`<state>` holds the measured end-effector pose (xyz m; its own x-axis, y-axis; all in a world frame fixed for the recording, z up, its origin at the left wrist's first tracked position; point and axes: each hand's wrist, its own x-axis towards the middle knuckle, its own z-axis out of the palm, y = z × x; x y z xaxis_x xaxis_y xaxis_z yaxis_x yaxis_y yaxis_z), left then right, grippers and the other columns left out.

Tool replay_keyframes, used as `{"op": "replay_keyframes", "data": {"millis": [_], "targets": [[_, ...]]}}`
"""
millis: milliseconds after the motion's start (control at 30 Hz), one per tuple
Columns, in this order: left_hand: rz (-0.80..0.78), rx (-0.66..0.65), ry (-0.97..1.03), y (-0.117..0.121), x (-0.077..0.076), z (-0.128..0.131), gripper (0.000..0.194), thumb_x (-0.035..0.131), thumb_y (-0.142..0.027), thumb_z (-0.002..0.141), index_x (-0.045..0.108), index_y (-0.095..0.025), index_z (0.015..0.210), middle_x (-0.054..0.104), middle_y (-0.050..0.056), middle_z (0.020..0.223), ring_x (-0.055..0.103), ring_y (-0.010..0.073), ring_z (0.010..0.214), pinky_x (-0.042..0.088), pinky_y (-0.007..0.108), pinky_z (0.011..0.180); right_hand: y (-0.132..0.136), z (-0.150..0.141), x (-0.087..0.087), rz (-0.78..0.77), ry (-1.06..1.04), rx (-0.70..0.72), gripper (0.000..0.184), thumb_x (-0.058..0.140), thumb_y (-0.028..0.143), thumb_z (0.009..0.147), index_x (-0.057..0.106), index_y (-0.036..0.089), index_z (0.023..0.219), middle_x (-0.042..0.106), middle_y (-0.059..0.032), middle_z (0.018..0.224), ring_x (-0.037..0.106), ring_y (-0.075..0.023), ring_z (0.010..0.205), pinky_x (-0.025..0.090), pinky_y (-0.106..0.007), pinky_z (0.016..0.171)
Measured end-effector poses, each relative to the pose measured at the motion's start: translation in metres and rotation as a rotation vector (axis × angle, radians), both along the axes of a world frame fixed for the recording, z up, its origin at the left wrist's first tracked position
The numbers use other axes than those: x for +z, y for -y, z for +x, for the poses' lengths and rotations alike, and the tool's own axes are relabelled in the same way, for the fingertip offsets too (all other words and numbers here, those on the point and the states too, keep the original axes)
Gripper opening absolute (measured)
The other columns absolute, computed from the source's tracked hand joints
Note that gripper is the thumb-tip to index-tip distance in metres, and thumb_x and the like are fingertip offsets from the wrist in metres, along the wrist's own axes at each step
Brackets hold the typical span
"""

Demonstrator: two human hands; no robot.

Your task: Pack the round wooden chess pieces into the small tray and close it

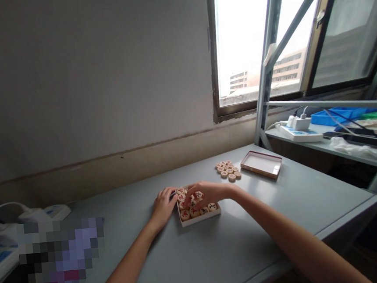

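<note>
A shallow white box (200, 220) on the table holds round wooden Chinese chess pieces (195, 212) with red and black characters. My left hand (163, 204) is at the box's far left side, its curled fingers at the edge by the corner. From the right, my right hand (209, 191) reaches over the box. Its fingers bend down onto the pieces and stand apart, with pieces showing between them; no lifted piece can be seen. Behind the box lies a group of loose chess pieces (229, 169), side by side on the table.
A box lid (262, 164) lies upturned at the back right of the grey table (250, 242). Right of it, a metal rack post (263, 86) rises beside a shelf with a power strip (302, 133) and blue tray (331, 116). Cables and a pixelated patch are at left.
</note>
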<state>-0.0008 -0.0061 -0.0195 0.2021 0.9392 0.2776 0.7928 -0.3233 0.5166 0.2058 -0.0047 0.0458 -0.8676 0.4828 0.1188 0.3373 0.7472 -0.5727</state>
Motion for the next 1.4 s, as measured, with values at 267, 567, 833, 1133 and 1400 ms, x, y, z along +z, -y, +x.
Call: {"op": "replay_keyframes", "data": {"millis": [267, 567, 833, 1133, 1400], "targets": [[0.014, -0.002, 0.001, -0.001, -0.001, 0.000, 0.029, 0.037, -0.030, 0.082, 0.056, -0.020, 0.101, 0.058, 0.004, 0.110, 0.048, 0.0189, 0.104, 0.035, 0.033, 0.094, -0.006, 0.003, -0.005, -0.084, 0.049, 0.056, 0.027, 0.066, 0.016, 0.067, 0.066, 0.020, 0.094, 0.062, -0.0001, 0.095, 0.053, -0.0116, 0.080, 0.039, -0.020, 0.071], [0.030, 0.006, 0.003, -0.001, -0.001, 0.000, 0.027, 0.038, -0.030, 0.082, 0.056, -0.020, 0.099, 0.059, 0.003, 0.109, 0.050, 0.0185, 0.102, 0.037, 0.034, 0.093, -0.013, 0.020, 0.004, -0.021, 0.109, -0.091, 0.031, 0.070, 0.029, 0.064, 0.063, 0.019, 0.093, 0.056, -0.0008, 0.089, 0.049, -0.0117, 0.075, 0.039, -0.021, 0.064], [0.032, 0.009, 0.006, -0.001, -0.001, 0.001, 0.027, 0.036, -0.030, 0.082, 0.056, -0.020, 0.098, 0.059, 0.004, 0.107, 0.049, 0.0186, 0.103, 0.037, 0.034, 0.093, -0.033, 0.082, 0.004, 0.119, 0.375, -0.556, 0.024, 0.068, 0.027, 0.061, 0.061, 0.022, 0.083, 0.053, 0.0001, 0.071, 0.049, -0.0149, 0.072, 0.039, -0.025, 0.065], [0.038, 0.004, 0.010, -0.002, -0.002, 0.000, 0.026, 0.036, -0.029, 0.082, 0.056, -0.021, 0.097, 0.059, 0.003, 0.106, 0.049, 0.0185, 0.103, 0.037, 0.034, 0.093, -0.031, 0.077, 0.005, 0.222, 0.461, -0.587, 0.014, 0.064, 0.009, 0.059, 0.059, 0.019, 0.067, 0.056, -0.0005, 0.070, 0.050, -0.0142, 0.069, 0.037, -0.026, 0.069], [0.029, -0.012, 0.021, -0.001, 0.000, 0.000, 0.026, 0.038, -0.032, 0.081, 0.056, -0.022, 0.097, 0.060, 0.002, 0.107, 0.050, 0.0185, 0.102, 0.037, 0.034, 0.092, -0.022, 0.024, -0.010, 0.262, 0.112, -0.445, 0.033, 0.054, 0.018, 0.078, 0.052, 0.022, 0.110, 0.059, -0.0010, 0.083, 0.053, -0.0137, 0.075, 0.036, -0.024, 0.066]]}}
